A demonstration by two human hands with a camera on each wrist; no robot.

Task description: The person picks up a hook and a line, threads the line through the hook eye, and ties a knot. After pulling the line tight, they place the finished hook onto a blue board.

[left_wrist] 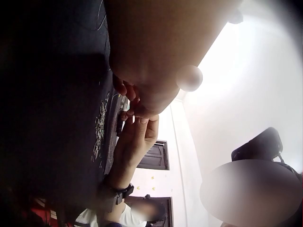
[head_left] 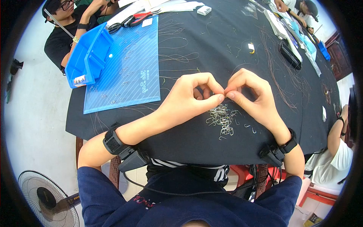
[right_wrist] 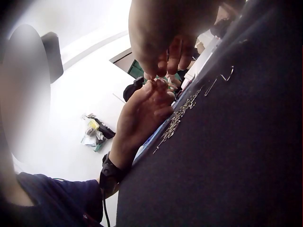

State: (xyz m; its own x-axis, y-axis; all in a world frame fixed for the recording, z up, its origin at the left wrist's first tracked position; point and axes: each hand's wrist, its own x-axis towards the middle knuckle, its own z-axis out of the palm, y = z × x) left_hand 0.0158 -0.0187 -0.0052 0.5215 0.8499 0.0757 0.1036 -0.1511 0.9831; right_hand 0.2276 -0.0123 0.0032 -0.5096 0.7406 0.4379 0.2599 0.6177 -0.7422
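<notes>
Over the near part of the table my left hand [head_left: 189,92] and right hand [head_left: 252,92] meet fingertip to fingertip. The left thumb and index finger pinch a tiny piece, apparently a fish hook, mostly hidden by the fingertips. My right thumb and index finger pinch a thin fishing line [head_left: 237,67] at the same spot. Just below the hands lies a loose pile of small metal fish hooks [head_left: 224,119], with a few strays to its right. The right wrist view shows the pile [right_wrist: 177,120] on the cloth beneath the joined fingertips.
To the left, a blue zip bag [head_left: 128,72] bears rows of hooks whose lines trail right. A blue bin [head_left: 90,56] overlaps it. Red-handled pliers [head_left: 138,19] lie at the back. Long dark lines [head_left: 280,72] and a black case [head_left: 290,55] are at right. Other people sit around.
</notes>
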